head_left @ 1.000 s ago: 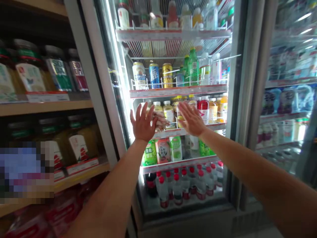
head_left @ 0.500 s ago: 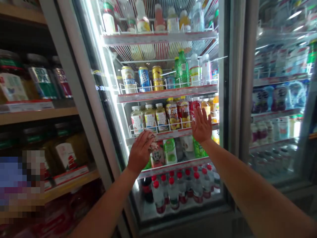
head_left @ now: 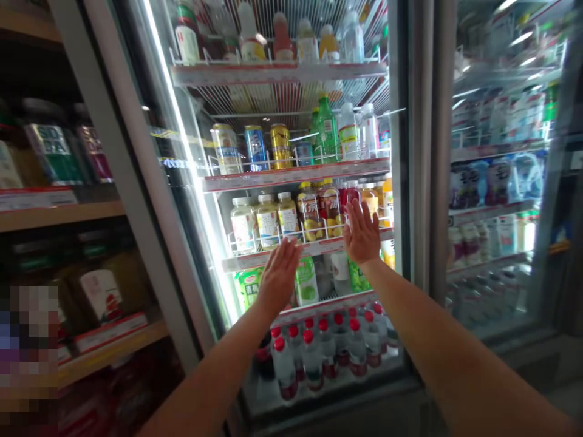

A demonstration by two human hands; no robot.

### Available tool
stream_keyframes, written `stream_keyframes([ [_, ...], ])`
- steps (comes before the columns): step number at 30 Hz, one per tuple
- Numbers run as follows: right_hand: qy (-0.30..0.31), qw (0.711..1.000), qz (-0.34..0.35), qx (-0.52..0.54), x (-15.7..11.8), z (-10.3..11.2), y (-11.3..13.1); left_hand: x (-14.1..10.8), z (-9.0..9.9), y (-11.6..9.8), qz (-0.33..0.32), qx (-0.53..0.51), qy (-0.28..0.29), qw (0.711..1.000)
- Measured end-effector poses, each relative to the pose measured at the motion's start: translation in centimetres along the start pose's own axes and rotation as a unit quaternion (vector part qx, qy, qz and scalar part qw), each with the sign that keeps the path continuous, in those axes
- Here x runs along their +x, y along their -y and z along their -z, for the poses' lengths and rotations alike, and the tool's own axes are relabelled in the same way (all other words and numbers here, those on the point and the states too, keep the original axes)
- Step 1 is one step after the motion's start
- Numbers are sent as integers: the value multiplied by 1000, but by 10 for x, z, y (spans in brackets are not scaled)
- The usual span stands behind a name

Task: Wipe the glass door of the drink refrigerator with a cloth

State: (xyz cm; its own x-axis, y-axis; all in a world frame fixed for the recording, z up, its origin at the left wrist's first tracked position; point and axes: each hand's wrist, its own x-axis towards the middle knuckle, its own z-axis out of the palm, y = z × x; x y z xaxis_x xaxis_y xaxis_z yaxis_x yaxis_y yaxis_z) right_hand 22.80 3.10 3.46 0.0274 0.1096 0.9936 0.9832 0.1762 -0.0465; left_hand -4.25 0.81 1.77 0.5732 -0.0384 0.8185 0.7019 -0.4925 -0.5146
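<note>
My left hand [head_left: 279, 276] is raised at the glass door, fingers stretched and close together over a crumpled pale cloth [head_left: 295, 242]; only a little of it shows by the fingertips, the rest is hidden under the hand. To its right, my right hand [head_left: 362, 233] lies flat against the glass, fingers spread and nothing in it. Behind the glass stand juice bottles [head_left: 286, 213], dark tea bottles [head_left: 310, 212], a green carton [head_left: 306, 280] and several red-capped bottles [head_left: 312, 361].
The door's metal frame [head_left: 416, 182] runs upright on the right, with another glass-fronted fridge [head_left: 501, 212] beyond it. At the left, wooden shelves [head_left: 64, 215] hold large jars [head_left: 52, 142]. Cans [head_left: 255, 147] and a green bottle [head_left: 326, 128] stand higher in the fridge.
My left hand has moved right and slightly up across the glass, and less of the cloth shows. My right hand stays on about the same spot of the door. The view has shifted slightly.
</note>
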Motion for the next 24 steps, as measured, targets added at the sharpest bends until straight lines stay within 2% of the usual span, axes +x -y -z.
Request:
stream_keyframes([
  [2, -2, 1000, -1, 2, 0, 0, 0, 2, -2, -1, -77, -14, 29, 997],
  [3, -3, 1000, -1, 3, 0, 0, 0, 7, -1, 3, -76, -18, 25, 997],
  [4, -5, 1000, 0, 5, 0, 0, 0, 14, 0, 10, -50, -21, 4, 999],
  [7, -8, 1000, 4, 7, 0, -1, 0, 42, 4, 31, 76, -42, -110, 990],
  [9, -8, 1000, 5, 5, -1, 0, 0, 52, 4, 35, 113, -60, -154, 980],
  [11, -7, 1000, 5, 3, -1, 0, 0, 51, 1, 29, 77, -68, -132, 986],
  [14, -2, 1000, 4, 3, -1, 0, 0, 45, -1, 18, -88, -77, -27, 993],
  [16, -3, 1000, 5, 3, -1, 0, 0, 51, -1, 20, -153, -78, 12, 985],
  [18, -10, 1000, 7, 4, -1, -1, -1, 66, 0, 30, -125, -63, -4, 990],
  [21, -27, 999, 18, 4, -1, -3, -2, 89, -3, 38, -33, -38, -59, 997],
  [23, -37, 999, 24, 2, -2, -4, -2, 93, -10, 31, -16, -38, -72, 997],
  [24, -39, 999, 25, 1, -2, -5, -3, 92, -14, 24, -32, -41, -67, 996],
])
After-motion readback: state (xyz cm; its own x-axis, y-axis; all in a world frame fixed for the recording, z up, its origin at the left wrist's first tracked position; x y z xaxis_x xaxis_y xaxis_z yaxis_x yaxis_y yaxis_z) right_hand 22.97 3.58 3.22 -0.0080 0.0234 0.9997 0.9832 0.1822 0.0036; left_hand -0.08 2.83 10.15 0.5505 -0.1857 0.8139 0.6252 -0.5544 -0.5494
